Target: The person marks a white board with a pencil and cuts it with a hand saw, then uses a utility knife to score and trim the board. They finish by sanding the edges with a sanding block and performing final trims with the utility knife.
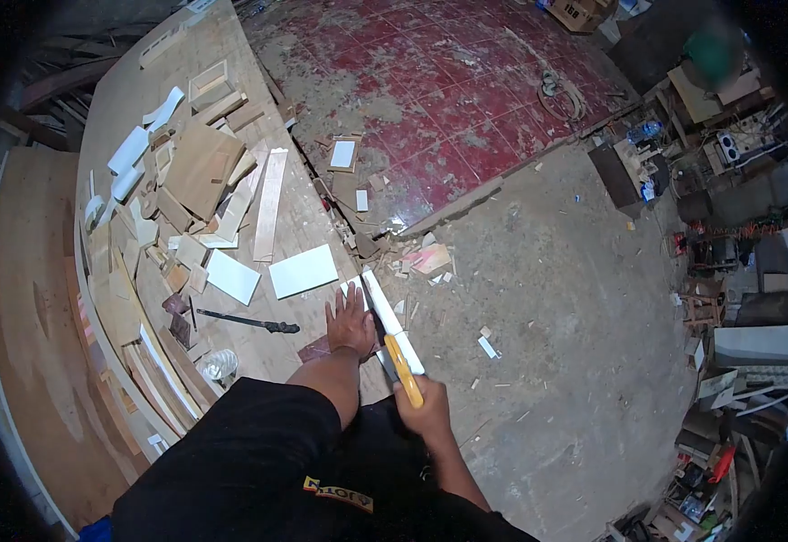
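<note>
My right hand point(424, 411) is wrapped round the yellow handle of a handsaw point(400, 364). The saw's dark blade points forward along a narrow white board point(383, 307) at the workbench's right edge. Just left of the blade, my left hand point(351, 325) lies flat with its fingers spread, pressing on the white piece beneath it. How deep the blade sits in the board cannot be made out. A white rectangular panel point(304, 271) lies in front of my left hand, and a dark thin tool point(249, 321) lies to its left.
Wood offcuts point(200, 172) are heaped on the left part of the workbench point(272, 361). A clear plastic bag point(219, 365) lies near my left arm. Scraps point(430, 259) litter the concrete floor point(539, 325) on the right. Cluttered shelves stand at the far right.
</note>
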The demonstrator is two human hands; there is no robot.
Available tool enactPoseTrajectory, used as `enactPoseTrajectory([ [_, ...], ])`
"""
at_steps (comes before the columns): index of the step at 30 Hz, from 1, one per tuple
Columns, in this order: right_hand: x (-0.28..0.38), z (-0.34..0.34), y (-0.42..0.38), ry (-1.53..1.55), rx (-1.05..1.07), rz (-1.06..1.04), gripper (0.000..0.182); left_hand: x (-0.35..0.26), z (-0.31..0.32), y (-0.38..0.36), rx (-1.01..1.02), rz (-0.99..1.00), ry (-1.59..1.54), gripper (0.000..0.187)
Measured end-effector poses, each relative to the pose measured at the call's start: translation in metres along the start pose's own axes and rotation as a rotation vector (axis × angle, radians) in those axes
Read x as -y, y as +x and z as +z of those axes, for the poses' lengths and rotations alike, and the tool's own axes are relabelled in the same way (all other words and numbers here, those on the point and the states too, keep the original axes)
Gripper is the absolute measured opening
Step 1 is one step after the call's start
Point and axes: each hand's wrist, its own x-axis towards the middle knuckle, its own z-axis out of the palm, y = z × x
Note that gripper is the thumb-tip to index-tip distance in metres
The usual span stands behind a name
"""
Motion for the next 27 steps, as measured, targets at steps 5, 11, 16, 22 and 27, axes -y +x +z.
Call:
enactPoseTrajectory([
  [5,-0.027,0.051,0.062,-0.035,-0.018,-0.086,0.028,0.006,0.014,0.004,0.032,-0.016,0.116,0.069],
  [11,-0.026,0.044,0.032,-0.015,-0.008,-0.071,0.026,-0.008,-0.010,0.001,0.123,-0.032,0.183,0.072],
  [16,-0.013,0.015,-0.014,0.059,0.001,-0.043,0.024,-0.003,-0.005,-0.001,0.096,-0.024,0.087,0.071],
  [22,-0.056,0.057,0.072,-0.025,0.014,-0.136,0.024,0.000,0.002,-0.001,0.033,-0.019,0.066,0.072],
  [27,-0.045,0.052,0.081,0.063,0.053,-0.063,0.027,-0.006,-0.007,-0.005,0.078,-0.030,0.072,0.072],
])
